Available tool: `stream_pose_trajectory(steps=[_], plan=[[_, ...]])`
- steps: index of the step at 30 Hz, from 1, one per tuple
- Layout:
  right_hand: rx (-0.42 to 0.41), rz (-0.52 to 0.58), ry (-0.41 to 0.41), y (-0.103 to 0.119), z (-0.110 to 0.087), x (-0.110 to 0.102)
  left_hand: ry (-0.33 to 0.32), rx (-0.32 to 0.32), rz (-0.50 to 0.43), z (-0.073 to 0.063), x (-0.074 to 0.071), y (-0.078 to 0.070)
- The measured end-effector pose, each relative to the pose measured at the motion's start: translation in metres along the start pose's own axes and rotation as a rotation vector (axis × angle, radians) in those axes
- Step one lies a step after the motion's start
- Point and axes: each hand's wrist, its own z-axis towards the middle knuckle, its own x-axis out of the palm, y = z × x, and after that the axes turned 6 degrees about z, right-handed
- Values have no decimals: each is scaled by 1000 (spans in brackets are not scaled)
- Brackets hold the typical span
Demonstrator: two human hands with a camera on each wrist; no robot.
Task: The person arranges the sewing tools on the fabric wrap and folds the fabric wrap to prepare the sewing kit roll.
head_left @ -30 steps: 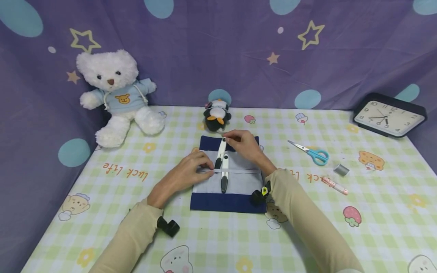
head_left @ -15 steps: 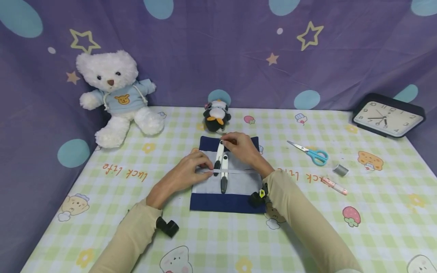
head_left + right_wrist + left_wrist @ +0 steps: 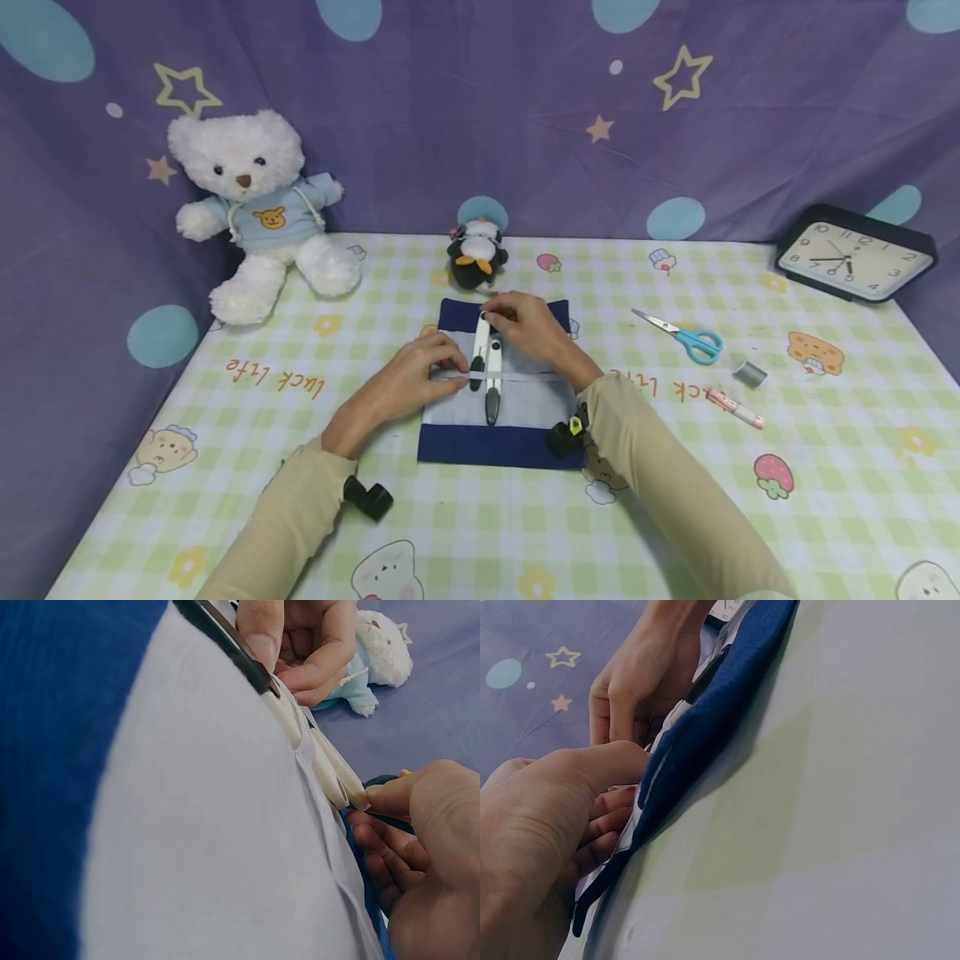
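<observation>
A navy cloth organizer [image 3: 495, 447] with a pale grey lining lies flat in the head view, a thin elastic band [image 3: 536, 377] crossing its middle. My left hand [image 3: 408, 371] pinches this band at its left part with thumb and forefinger. In my right hand [image 3: 531, 327], the top of a white utility knife [image 3: 481, 335] with a black end is held between the fingertips. That black end passes under the band. Close beside it, a second utility knife [image 3: 493, 367] of the same look lies under the band. The right wrist view shows both white ends near my right fingertips [image 3: 375, 799].
Scissors with blue handles [image 3: 696, 342], a small grey cylinder [image 3: 750, 373] and a pink-and-white pen-like stick [image 3: 738, 409] lie to the right. Behind stand a toy penguin [image 3: 477, 254], a white teddy bear [image 3: 262, 212] and a clock [image 3: 855, 254].
The right hand has brought the left utility knife toward me and slightly left, so its black end slid under the band. The left hand has stayed in place.
</observation>
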Motion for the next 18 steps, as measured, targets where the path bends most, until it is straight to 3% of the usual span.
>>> stream_pose_trajectory(steps=[18], plan=[[-66, -30, 75, -4, -2, 1, 19, -37, -20, 0, -1, 0]])
